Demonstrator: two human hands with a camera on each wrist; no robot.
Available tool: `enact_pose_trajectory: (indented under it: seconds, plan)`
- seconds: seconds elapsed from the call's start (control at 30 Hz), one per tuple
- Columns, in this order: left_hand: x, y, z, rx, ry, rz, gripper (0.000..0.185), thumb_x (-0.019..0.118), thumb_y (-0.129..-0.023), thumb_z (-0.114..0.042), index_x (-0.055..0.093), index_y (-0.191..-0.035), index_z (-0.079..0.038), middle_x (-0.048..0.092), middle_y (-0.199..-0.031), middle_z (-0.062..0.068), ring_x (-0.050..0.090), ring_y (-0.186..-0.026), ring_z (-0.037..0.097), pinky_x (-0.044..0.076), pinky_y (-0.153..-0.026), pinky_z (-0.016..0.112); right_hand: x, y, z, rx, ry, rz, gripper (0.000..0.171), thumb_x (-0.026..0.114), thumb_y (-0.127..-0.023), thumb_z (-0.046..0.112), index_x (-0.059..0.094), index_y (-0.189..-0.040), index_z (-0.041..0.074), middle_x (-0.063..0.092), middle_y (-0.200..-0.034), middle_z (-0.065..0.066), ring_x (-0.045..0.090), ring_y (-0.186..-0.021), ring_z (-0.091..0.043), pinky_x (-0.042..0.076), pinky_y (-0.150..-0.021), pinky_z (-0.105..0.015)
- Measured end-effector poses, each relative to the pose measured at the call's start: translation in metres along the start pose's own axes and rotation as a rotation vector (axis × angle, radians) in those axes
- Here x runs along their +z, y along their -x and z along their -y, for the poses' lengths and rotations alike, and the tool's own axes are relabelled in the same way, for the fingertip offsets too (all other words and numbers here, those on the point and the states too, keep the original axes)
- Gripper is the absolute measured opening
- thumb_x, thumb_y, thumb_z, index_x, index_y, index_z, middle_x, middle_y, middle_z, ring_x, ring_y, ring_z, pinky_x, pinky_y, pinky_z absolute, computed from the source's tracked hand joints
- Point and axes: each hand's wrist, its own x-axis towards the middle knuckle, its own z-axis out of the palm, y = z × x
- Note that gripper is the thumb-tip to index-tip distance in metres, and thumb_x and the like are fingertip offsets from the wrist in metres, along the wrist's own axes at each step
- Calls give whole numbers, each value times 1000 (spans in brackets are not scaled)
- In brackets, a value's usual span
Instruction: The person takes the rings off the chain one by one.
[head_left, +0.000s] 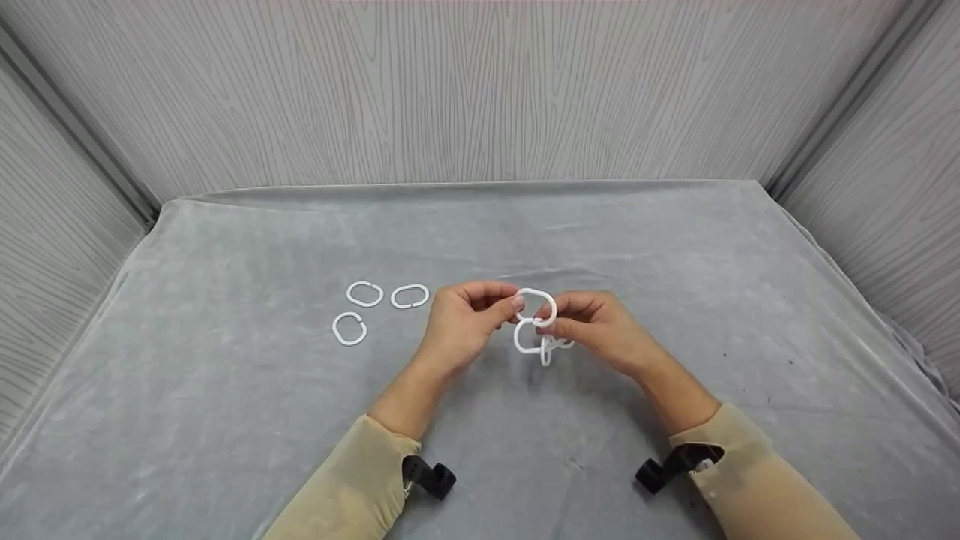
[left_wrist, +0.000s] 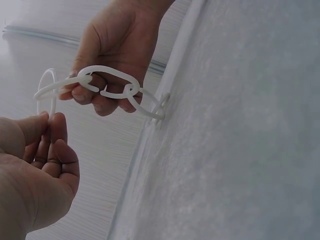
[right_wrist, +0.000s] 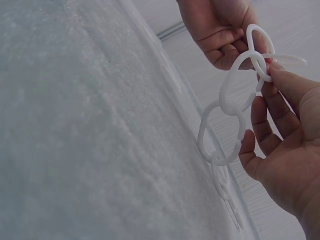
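My left hand (head_left: 465, 319) pinches a white oval curtain ring (head_left: 537, 290) between thumb and fingertip. This ring has a narrow gap and overlaps a second ring at the top of a chain of linked rings (head_left: 516, 337). My right hand (head_left: 600, 326) pinches the chain near its upper end with thumb and forefinger, close to the left fingertips. In the right wrist view, several linked rings (right_wrist: 201, 135) hang below the right fingers down towards the cloth. The left wrist view shows the left hand (left_wrist: 40, 175) gripping the ring (left_wrist: 54, 90) at its lower edge.
Three loose white rings lie left of the hands: one (head_left: 349, 293) at the back, one (head_left: 393, 298) nearer the left hand, and one (head_left: 334, 328) in front. Grey cloth (head_left: 225, 420) covers the table. Pale wood-grain panels (head_left: 465, 90) stand behind and at both sides.
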Motion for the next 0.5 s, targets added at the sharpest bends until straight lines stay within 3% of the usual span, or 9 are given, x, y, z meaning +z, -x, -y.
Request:
enact_pose_trajectory:
  seconds: [0.5]
  plan:
    - [2, 0, 1, 11, -3, -22, 15, 81, -94, -4, 79, -104, 6, 74, -80, 3, 68, -74, 16, 53, -67, 23, 1, 1, 0, 8, 8, -5, 15, 76, -96, 3, 74, -107, -8, 76, -93, -3, 68, -81, -15, 57, -72, -30]
